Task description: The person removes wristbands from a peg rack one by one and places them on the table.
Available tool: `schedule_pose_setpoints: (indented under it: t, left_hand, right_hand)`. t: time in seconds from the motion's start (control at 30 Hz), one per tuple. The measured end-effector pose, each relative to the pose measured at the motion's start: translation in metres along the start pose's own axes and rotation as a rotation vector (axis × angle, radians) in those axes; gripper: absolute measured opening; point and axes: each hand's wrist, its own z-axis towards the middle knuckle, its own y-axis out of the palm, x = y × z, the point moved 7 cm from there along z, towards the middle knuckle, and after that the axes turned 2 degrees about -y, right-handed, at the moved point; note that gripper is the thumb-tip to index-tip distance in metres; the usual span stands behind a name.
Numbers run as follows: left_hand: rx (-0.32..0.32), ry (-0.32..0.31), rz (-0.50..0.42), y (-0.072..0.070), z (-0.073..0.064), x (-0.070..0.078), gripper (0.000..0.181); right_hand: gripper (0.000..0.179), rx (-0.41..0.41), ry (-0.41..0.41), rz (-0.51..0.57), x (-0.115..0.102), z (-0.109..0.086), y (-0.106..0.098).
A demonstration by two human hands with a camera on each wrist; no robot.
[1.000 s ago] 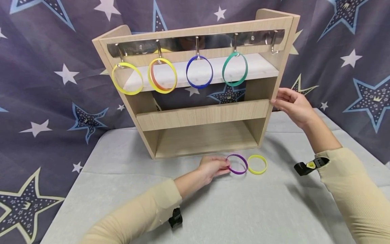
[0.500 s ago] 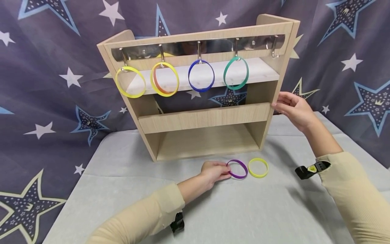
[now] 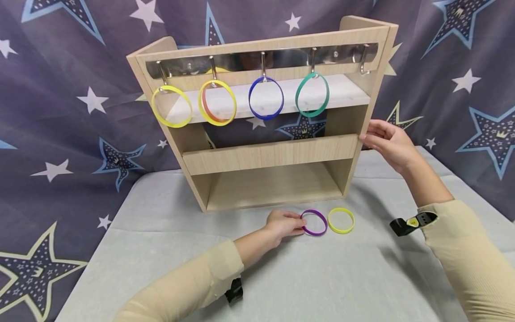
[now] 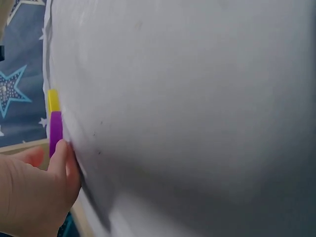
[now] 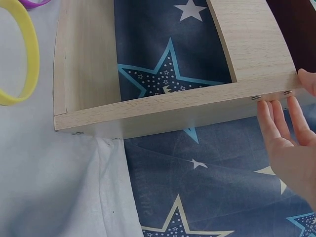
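My left hand (image 3: 284, 224) pinches the left edge of a purple silicone wristband (image 3: 318, 233) low over the grey cloth. Beyond my fingertips in the left wrist view, the purple band (image 4: 56, 129) is edge-on, with a yellow one behind it. That yellow wristband (image 3: 341, 232) lies just right of the purple one. My right hand (image 3: 392, 145) grips the right side panel of a wooden shelf (image 3: 273, 154), thumb on the front edge. In the right wrist view, its fingers (image 5: 269, 123) lie on the panel's outer face.
On the shelf's metal hook rail (image 3: 241, 60) hang a yellow band (image 3: 189, 117), yellow and orange bands (image 3: 233, 107) together, a blue band (image 3: 281, 100) and a green band (image 3: 327, 96). The rightmost hook (image 3: 364, 62) is bare. A star-patterned curtain (image 3: 72, 134) stands behind.
The head view has shifted slightly. Both hands keep nearly the same places, the left at the purple wristband and the right at the shelf's side.
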Motion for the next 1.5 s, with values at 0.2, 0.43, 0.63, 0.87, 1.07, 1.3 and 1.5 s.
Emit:
schedule_pose_setpoints:
  t: [0.2,0.43,0.63,0.87,1.07,1.3,1.5]
  left_hand:
    - [-0.032,0.017,0.097,-0.002,-0.005,0.009,0.026]
    - [-0.039,0.016,0.143,-0.007,-0.004,0.011,0.025]
    - [-0.045,0.027,0.183,-0.012,-0.003,0.012,0.024]
    - [-0.101,0.031,0.222,-0.017,-0.004,0.02,0.029]
    - [-0.135,0.034,0.264,-0.021,-0.008,0.032,0.029]
    - [-0.177,0.048,0.262,-0.024,-0.013,0.056,0.031]
    - [-0.165,0.092,0.243,-0.03,-0.021,0.09,0.033]
  right_hand:
    - [0.031,0.018,0.001,-0.037,-0.002,0.0,0.0]
    - [0.031,0.029,0.012,-0.048,-0.001,0.0,0.0]
    - [0.03,0.026,0.015,-0.042,-0.001,0.0,0.0]
    - [0.03,0.018,0.015,-0.031,-0.001,-0.001,0.001]
    - [0.03,0.015,0.02,-0.013,0.0,-0.001,0.001]
    - [0.031,0.012,0.025,0.022,0.002,-0.002,0.001]
    - [0.031,0.006,0.017,0.042,0.0,-0.001,0.001]
